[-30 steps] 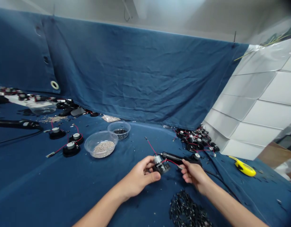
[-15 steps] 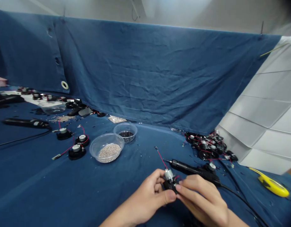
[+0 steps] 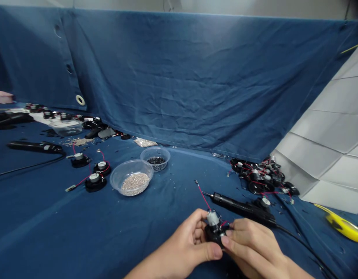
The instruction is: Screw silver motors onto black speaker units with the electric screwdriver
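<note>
Between my two hands is a small motor assembly (image 3: 214,221): a silvery motor on a round black base, with a red wire sticking up to a small connector. My left hand (image 3: 187,244) is closed around its left side, thumb along the front. The fingers of my right hand (image 3: 251,244) pinch its right edge, where another bit of red wire shows. The underside of the base is hidden by my fingers. Just beyond my right hand lies a black electric screwdriver (image 3: 239,206), its bit pointing left and its cable running toward the lower right.
Two clear bowls hold small screws: silvery ones in the nearer bowl (image 3: 115,182), black ones in the farther bowl (image 3: 144,155). Several similar motor assemblies (image 3: 95,182) stand left. A heap of assemblies (image 3: 262,176) lies right, near a yellow-handled tool (image 3: 346,228). Another screwdriver (image 3: 33,146) lies far left.
The camera view has tilted down a little. Both hands still grip the motor assembly and sit slightly farther right in the picture; the hold looks much the same.
</note>
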Demonstrator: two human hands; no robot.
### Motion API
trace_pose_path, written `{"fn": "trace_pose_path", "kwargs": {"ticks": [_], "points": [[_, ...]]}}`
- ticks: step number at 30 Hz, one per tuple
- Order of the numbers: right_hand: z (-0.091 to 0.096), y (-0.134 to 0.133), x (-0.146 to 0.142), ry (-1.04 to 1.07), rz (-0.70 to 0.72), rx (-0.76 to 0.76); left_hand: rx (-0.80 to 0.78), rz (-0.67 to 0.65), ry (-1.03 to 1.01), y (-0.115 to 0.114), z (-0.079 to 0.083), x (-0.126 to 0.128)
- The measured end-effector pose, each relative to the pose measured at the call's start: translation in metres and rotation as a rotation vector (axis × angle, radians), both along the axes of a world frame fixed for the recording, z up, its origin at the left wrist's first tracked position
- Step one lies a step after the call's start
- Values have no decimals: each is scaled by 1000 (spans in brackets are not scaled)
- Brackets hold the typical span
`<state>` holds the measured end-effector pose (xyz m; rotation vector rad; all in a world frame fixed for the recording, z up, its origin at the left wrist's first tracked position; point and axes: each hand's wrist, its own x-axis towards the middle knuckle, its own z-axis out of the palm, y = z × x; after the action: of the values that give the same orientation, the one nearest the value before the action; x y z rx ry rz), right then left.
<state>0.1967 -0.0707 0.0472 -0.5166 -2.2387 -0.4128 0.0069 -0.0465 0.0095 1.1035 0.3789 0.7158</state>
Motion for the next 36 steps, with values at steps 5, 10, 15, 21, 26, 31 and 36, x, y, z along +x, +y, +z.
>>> {"fn": "trace_pose_path", "kwargs": {"ticks": [5, 10, 15, 21, 26, 31, 36], "points": [[-12, 7, 2, 91, 27, -55, -91, -40, -67, -1, -5, 4], [-7, 1, 0, 227, -37, -371, -284, -120, -176, -8, -13, 13], [15, -3, -2, 377, -215, -945, -413, -121, -171, -13, -13, 18], [19, -4, -4, 424, -245, -1107, -522, -143, -174, -4, -13, 13], [8, -8, -2, 417, -252, -1037, -544, -178, -162, -2, -18, 12], [3, -19, 7, 308, -273, -760, -408, -164, -98, -3, -14, 10], [-4, -41, 44, 241, -423, -287, 103, 160, 215, 3, 0, 0]]}}
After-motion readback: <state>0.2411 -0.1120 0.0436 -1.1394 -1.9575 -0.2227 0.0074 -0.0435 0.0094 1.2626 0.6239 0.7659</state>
